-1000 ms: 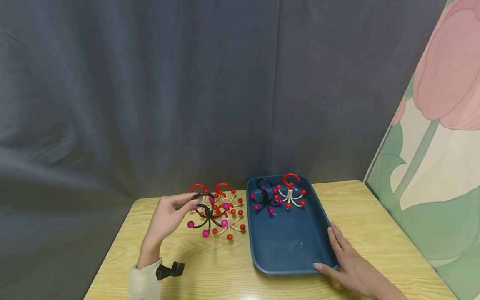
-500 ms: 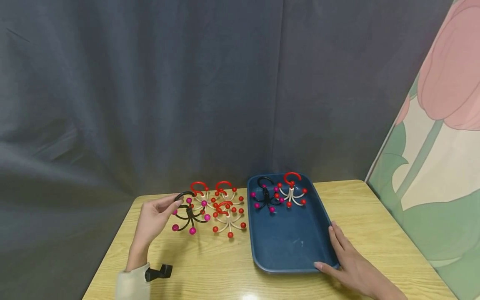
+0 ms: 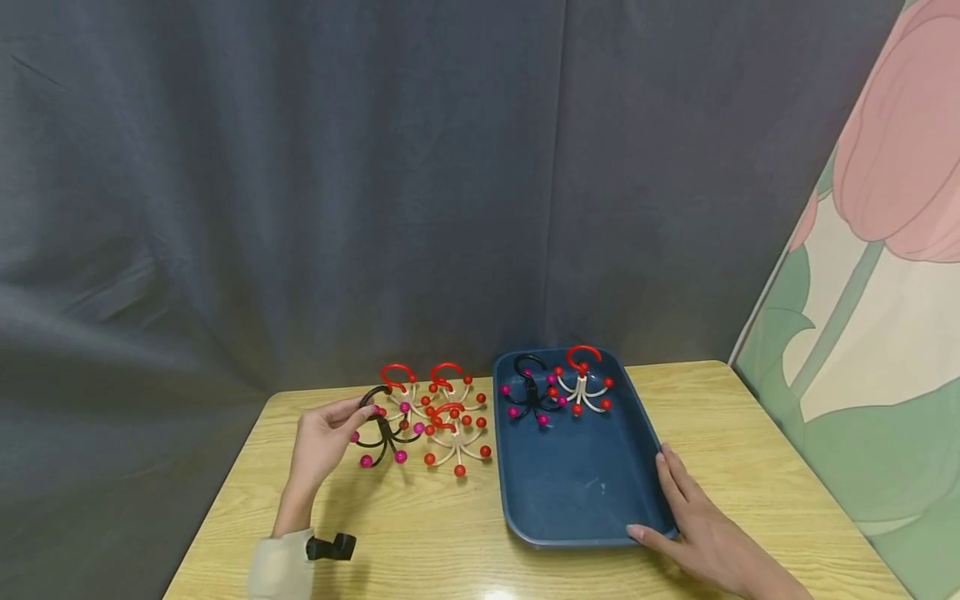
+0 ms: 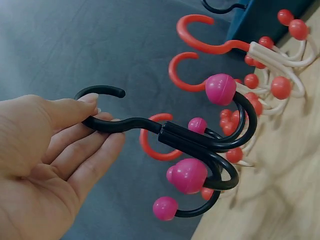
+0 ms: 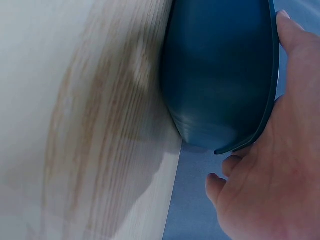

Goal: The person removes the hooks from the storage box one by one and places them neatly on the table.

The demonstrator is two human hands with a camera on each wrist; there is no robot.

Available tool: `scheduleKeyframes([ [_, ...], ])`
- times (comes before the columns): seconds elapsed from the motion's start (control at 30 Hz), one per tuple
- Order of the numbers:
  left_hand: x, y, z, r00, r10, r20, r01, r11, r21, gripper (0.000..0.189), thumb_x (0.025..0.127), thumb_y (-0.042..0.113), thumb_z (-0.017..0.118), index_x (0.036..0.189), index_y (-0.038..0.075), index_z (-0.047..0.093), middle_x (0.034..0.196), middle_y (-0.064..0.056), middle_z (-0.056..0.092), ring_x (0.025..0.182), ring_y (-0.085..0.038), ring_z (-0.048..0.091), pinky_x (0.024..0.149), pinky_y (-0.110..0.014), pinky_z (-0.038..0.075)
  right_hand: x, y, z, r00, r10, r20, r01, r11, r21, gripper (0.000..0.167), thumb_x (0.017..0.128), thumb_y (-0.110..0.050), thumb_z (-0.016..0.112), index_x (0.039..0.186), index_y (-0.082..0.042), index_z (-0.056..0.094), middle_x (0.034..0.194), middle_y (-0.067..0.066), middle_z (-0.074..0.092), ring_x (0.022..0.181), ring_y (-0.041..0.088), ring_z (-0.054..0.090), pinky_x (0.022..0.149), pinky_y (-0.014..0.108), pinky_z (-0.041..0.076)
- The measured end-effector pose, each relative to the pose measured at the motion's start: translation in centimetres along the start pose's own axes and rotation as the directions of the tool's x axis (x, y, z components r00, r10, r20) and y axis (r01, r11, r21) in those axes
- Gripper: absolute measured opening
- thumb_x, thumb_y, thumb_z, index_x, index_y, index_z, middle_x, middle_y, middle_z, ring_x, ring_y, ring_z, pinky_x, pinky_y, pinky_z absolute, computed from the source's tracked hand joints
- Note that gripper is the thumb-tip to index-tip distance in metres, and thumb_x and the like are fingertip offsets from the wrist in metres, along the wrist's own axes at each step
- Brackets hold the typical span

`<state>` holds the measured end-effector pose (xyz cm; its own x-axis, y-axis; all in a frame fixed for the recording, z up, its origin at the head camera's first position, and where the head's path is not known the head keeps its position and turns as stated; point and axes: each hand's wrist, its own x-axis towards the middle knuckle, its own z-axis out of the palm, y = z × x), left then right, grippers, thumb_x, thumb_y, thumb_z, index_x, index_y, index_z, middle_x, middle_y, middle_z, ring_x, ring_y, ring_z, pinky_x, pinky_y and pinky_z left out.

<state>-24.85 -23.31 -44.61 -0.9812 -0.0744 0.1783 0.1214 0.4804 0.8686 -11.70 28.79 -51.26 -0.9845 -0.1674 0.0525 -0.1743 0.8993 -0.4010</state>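
My left hand [image 3: 322,446] pinches the curved top of a black claw hook [image 3: 386,429] between thumb and fingers. Its several arms end in pink balls and hang close over the table's left part. In the left wrist view the black claw hook [image 4: 185,137] tilts with its arms pointing away from the palm. Just right of it stand three white claw hooks [image 3: 457,446] with red tops and red balls. My right hand [image 3: 701,529] rests with extended fingers along the near right corner of a blue tray [image 3: 577,492], thumb at the front rim.
At the tray's far end stand another black claw hook [image 3: 532,400] and a white one with a red top [image 3: 581,390], side by side. A grey curtain [image 3: 450,183] hangs behind the wooden table [image 3: 420,542]. A flower-patterned panel [image 3: 885,333] borders the right side.
My left hand has carried the black claw hook leftward off the white ones, then slightly back right and lower, the hook turning a little. The right hand and tray stay in place.
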Motion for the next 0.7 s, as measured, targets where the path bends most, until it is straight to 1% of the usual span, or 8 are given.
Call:
scheduleKeyframes([
  [0.33, 0.6, -1.4, 1.5, 0.999, -0.032, 0.018, 0.033, 0.999, -0.024, 0.033, 0.097, 0.031, 0.078, 0.122, 0.011, 0.08, 0.112, -0.01, 0.082, 0.109, -0.028, 0.078, 0.084, -0.014, 0.053, 0.0, -0.2, -0.2, 1.0, 0.001, 0.004, -0.002, 1.0, 0.008, 0.115, 0.095, -0.067, 0.066, 0.168, 0.0, 0.008, 0.177, 0.021, 0.005, 0.156, 0.049, 0.03, 0.113, 0.065, 0.043],
  [0.37, 0.6, -1.5, 1.6, 0.999, -0.033, 0.021, 0.034, 0.999, -0.025, 0.033, 0.097, 0.031, 0.078, 0.123, 0.01, 0.079, 0.112, -0.011, 0.082, 0.11, -0.03, 0.078, 0.083, -0.014, 0.053, 0.0, -0.2, -0.2, 1.0, -0.001, 0.002, 0.001, 1.0, 0.018, 0.115, 0.095, -0.067, 0.066, 0.168, -0.001, 0.008, 0.177, 0.021, 0.004, 0.156, 0.049, 0.029, 0.121, 0.053, 0.041],
  [0.4, 0.7, -1.7, 1.7, 0.999, -0.034, 0.023, 0.034, 0.999, -0.026, 0.033, 0.097, 0.031, 0.078, 0.123, 0.01, 0.079, 0.112, -0.011, 0.081, 0.11, -0.03, 0.078, 0.083, -0.014, 0.053, 0.0, -0.2, -0.2, 1.0, -0.007, -0.002, 0.007, 1.0, 0.018, 0.115, 0.095, -0.067, 0.066, 0.168, 0.0, 0.008, 0.177, 0.022, 0.005, 0.156, 0.05, 0.03, 0.121, 0.053, 0.041],
  [0.47, 0.7, -1.8, 1.7, 0.999, -0.033, 0.024, 0.034, 0.999, -0.024, 0.034, 0.097, 0.031, 0.078, 0.124, 0.01, 0.079, 0.112, -0.012, 0.081, 0.11, -0.031, 0.078, 0.084, -0.017, 0.054, 0.0, -0.1, -0.2, 1.0, -0.012, -0.007, 0.013, 0.999, 0.041, 0.115, 0.095, -0.066, 0.066, 0.168, 0.0, 0.008, 0.177, 0.022, 0.004, 0.156, 0.05, 0.028, 0.129, 0.026, 0.028],
  [0.57, 0.9, -2.1, 1.9, 0.999, -0.036, 0.035, 0.038, 0.999, -0.037, 0.035, 0.098, 0.031, 0.077, 0.125, 0.009, 0.078, 0.114, -0.013, 0.081, 0.111, -0.03, 0.078, 0.091, -0.028, 0.06, -0.1, 0.0, -0.1, 1.0, -0.021, -0.016, 0.022, 0.997, 0.071, 0.115, 0.095, -0.065, 0.068, 0.168, -0.001, 0.008, 0.178, 0.021, 0.003, 0.157, 0.051, 0.026, 0.108, -0.006, -0.001],
  [0.6, 0.9, -2.2, 1.9, 0.999, -0.035, 0.037, 0.037, 0.999, -0.039, 0.035, 0.098, 0.031, 0.077, 0.125, 0.009, 0.078, 0.115, -0.013, 0.08, 0.11, -0.029, 0.078, 0.095, -0.034, 0.061, -0.1, -0.1, -0.1, 0.999, -0.028, -0.022, 0.03, 0.998, 0.061, 0.114, 0.095, -0.065, 0.068, 0.168, 0.0, 0.008, 0.177, 0.022, 0.004, 0.156, 0.051, 0.027, 0.118, 0.0, 0.007],
  [0.63, 1.0, -2.4, 2.0, 0.999, -0.035, 0.041, 0.037, 0.998, -0.04, 0.034, 0.098, 0.03, 0.076, 0.126, 0.009, 0.078, 0.116, -0.013, 0.08, 0.111, -0.03, 0.078, 0.098, -0.04, 0.061, -0.1, -0.1, -0.1, 1.0, -0.023, -0.019, 0.025, 0.997, 0.068, 0.114, 0.095, -0.065, 0.067, 0.168, -0.001, 0.008, 0.178, 0.021, 0.003, 0.157, 0.05, 0.026, 0.108, -0.006, -0.001],
  [0.7, 1.1, -2.6, 2.2, 0.998, -0.036, 0.048, 0.038, 0.998, -0.042, 0.033, 0.099, 0.028, 0.076, 0.126, 0.009, 0.078, 0.117, -0.013, 0.08, 0.111, -0.03, 0.077, 0.101, -0.048, 0.059, -0.2, -0.1, -0.2, 1.0, -0.013, -0.011, 0.013, 0.998, 0.067, 0.114, 0.094, -0.066, 0.067, 0.169, -0.002, 0.008, 0.178, 0.019, 0.002, 0.158, 0.049, 0.025, 0.108, -0.005, 0.001],
])
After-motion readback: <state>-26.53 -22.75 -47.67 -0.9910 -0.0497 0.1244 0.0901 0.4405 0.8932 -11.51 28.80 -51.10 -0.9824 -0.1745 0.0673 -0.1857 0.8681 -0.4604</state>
